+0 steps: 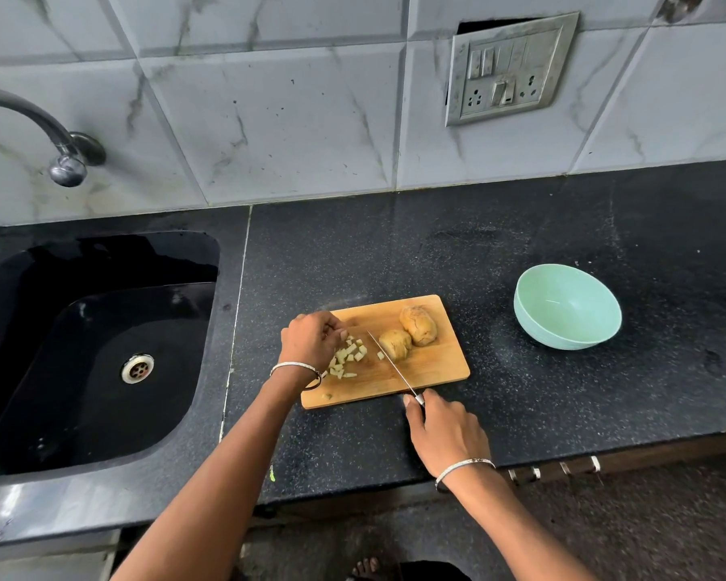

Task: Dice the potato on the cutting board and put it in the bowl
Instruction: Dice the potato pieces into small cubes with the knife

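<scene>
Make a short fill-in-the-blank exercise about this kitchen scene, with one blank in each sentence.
1. The right hand holds a ____ by its handle.
2. The green bowl on the counter is ____.
3. The left hand is at the diced pieces on the wooden ____.
4. The ____ is set into the counter at the person's left.

Missing words: knife; empty; cutting board; sink.

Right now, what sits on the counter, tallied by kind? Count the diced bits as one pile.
Cutting board: 1
Knife: 1
Bowl: 1
Large potato chunks: 2
Diced pile: 1
Total: 6
</scene>
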Demonstrator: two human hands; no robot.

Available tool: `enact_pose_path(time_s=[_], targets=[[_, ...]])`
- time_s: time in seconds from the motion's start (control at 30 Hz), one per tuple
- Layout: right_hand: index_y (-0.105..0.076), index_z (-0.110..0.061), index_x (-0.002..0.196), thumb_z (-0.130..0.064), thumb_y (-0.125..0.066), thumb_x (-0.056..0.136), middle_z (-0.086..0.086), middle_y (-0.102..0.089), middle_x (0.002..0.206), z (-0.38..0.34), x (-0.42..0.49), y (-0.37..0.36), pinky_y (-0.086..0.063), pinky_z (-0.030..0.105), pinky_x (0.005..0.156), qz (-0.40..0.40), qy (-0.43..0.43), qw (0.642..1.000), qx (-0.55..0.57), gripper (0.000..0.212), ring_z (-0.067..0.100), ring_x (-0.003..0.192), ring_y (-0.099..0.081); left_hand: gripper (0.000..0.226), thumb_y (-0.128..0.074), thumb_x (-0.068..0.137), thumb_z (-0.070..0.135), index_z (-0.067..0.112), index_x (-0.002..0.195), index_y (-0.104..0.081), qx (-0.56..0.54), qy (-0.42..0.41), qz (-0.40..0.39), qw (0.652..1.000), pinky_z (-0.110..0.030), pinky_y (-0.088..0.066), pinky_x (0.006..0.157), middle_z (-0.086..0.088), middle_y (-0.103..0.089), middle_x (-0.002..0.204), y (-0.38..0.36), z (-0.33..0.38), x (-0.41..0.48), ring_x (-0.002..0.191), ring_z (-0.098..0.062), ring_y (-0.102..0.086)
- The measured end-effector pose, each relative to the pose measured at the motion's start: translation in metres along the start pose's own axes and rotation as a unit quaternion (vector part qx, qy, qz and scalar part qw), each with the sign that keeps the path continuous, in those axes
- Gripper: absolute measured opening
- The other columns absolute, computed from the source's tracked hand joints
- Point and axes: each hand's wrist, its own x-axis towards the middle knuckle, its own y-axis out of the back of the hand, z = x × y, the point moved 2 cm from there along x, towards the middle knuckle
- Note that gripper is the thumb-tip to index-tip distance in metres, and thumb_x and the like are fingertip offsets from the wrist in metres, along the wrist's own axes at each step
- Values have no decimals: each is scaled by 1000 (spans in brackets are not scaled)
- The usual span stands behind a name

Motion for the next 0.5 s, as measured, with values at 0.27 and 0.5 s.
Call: enact_pose_path(time_s=[0.27,0.5], targets=[[-46,-25,78,-59,-32,99,10,-65,95,-12,3,-13,-49,43,77,-92,17,993,71,42,38,95,-61,20,-59,92,43,24,85,-59,12,15,23,1000,-41,-43,81,9,-62,77,1,1,-3,87,-21,-56],[-45,-26,79,-60,-32,98,10,-66,91,-6,4,-8,-50,43,77,-53,6,995,82,41,38,93,-62,13,-61,92,37,34,91,-73,52,25,16,998,-41,-46,83,9,-69,90,6,-4,-8,95,-21,-60]])
